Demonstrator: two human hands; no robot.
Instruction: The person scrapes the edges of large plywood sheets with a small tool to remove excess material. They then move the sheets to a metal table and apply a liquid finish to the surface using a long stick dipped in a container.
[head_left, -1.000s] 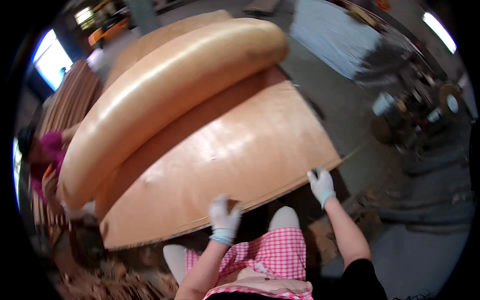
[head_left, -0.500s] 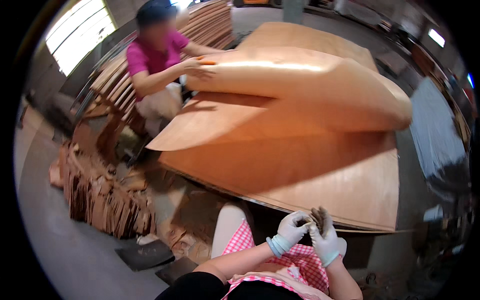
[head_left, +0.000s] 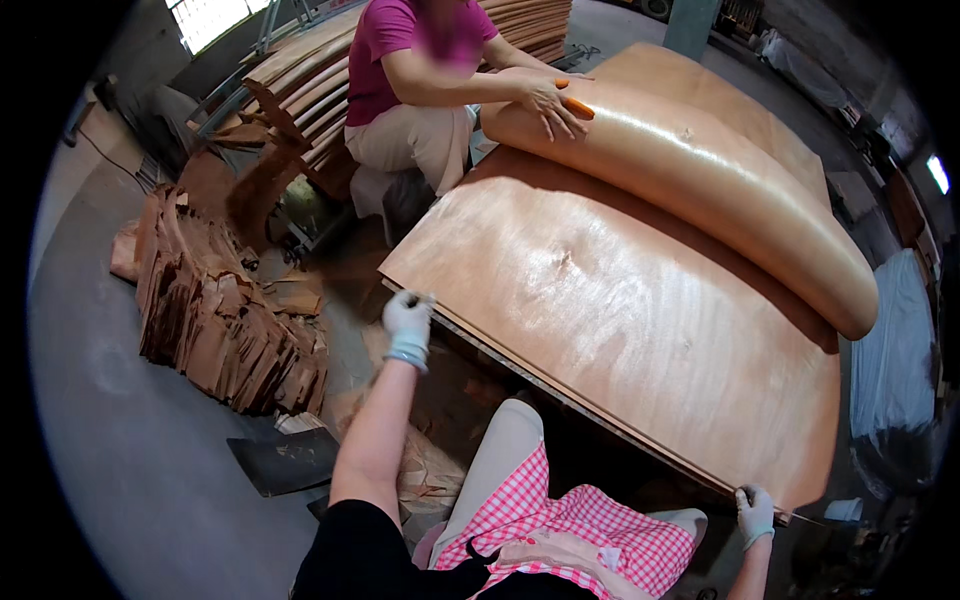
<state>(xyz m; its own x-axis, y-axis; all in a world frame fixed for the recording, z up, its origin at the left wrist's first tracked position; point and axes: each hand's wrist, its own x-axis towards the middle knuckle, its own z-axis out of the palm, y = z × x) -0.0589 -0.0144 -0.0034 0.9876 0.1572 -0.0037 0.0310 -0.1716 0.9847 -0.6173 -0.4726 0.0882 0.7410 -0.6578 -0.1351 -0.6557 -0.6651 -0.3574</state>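
Observation:
A wide, thin wood veneer sheet [head_left: 600,290] lies flat on top of a low stack, its surface light brown and shiny. My left hand [head_left: 407,325], in a white glove, is closed at the near edge by the sheet's left corner; its fingertips are partly hidden. At the other end of that edge, my gloved right hand [head_left: 756,514] pinches the sheet near its right corner. Across the stack, more veneer is bent over into a long roll [head_left: 680,150]. A co-worker's hand [head_left: 555,107], with orange finger covers, presses on the roll's left end.
The co-worker [head_left: 410,100] in a magenta shirt crouches at the far left, before a pile of curved wood sheets [head_left: 310,90]. Torn veneer scraps [head_left: 220,310] are heaped on the floor at left, near a dark flat panel [head_left: 285,460]. Whitish plastic sheeting [head_left: 893,350] stands at right.
My hands have parted from together at my lap to opposite ends of the near edge. The veneer has rolled farther back, and the sheet below now lies flat in full light.

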